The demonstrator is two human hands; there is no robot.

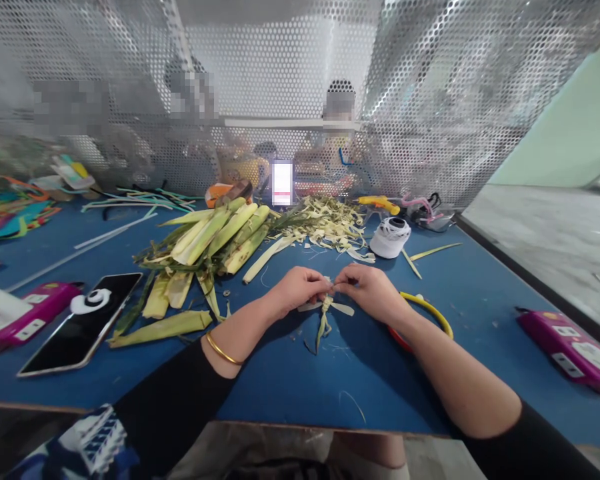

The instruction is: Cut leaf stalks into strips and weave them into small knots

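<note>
Back from the front edge of the blue table (405, 407), a knotted husk piece (325, 313) points its tail toward that edge, its long axis front to back, strips jutting sideways. It looks light, soft and easily torn, best held at the knot. The left hand (303, 290) pinches its top; the right hand (367, 290) presses fingertips together, their contents unclear. Toward the back edge lie heaped husks (220, 233).

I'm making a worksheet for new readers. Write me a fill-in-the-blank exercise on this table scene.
The bracelet is on the ____ arm.
The table is coloured ____.
Between left hand and right hand, the spool is nearer the ____.
The number of hands at the husk piece is ____.

Missing words: left; blue; right; two.
</note>
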